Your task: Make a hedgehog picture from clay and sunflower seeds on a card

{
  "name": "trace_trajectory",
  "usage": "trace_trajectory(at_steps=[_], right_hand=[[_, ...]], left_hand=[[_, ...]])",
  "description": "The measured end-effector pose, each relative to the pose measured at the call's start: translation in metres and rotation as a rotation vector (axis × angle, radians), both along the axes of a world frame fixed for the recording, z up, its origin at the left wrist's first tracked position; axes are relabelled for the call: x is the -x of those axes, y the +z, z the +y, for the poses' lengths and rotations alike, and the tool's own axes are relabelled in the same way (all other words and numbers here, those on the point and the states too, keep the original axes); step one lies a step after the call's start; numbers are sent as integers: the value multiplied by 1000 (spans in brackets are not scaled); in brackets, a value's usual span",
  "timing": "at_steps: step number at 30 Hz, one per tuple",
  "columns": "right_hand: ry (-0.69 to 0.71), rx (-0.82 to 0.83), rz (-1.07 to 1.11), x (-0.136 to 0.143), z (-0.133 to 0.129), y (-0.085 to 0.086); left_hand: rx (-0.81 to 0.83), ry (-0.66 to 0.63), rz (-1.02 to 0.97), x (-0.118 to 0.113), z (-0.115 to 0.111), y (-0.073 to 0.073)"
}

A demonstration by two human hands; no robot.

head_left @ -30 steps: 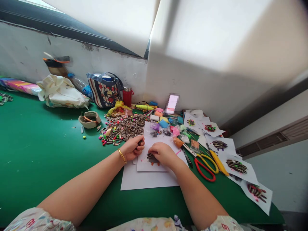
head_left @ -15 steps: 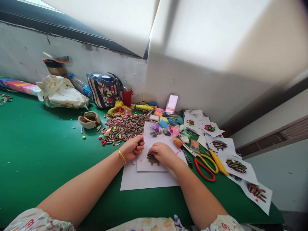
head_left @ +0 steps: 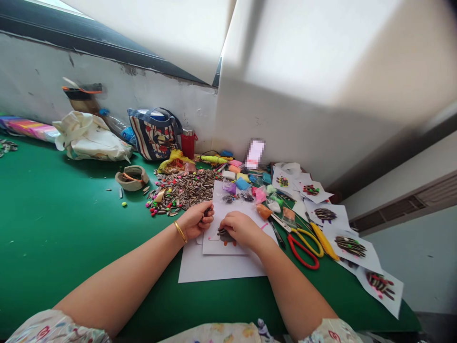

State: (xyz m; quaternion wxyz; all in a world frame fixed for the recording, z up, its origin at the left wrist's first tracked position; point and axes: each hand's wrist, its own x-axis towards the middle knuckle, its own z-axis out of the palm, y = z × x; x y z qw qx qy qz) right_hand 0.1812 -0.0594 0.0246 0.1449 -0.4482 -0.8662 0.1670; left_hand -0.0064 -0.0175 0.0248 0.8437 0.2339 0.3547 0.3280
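seeds [head_left: 206, 215] in left hand's [head_left: 196, 220] closed grip | right hand [head_left: 240, 228] at hedgehog picture [head_left: 216, 245] (its grip unclear)

Bowl [head_left: 124, 184] left of seed pile [head_left: 193, 188], bottle [head_left: 187, 145] behind; scissors [head_left: 291, 230] right of paper [head_left: 214, 272].

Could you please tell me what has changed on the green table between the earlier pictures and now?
Nothing visibly changed, apart from a very slight drift of the view. The left hand still holds a few dark seeds, the right hand is still at the hedgehog picture, and the scissors lie as before.
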Motion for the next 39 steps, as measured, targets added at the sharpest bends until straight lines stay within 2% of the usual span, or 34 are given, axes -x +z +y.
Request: trace_trajectory(at_steps=[20,26,33,39], right_hand=[[17,-59,-30,2,1,-3],[11,-51,6,-3,-1,1],[-164,-239,195,5,-2,4],[-157,-306,204,15,-2,6]], left_hand=[[-7,-8,3,0,1,-2],[-3,-14,-14,1,2,-4],[-13,-57,-11,-1,-4,1],[-35,-149,10,-7,-13,0]])
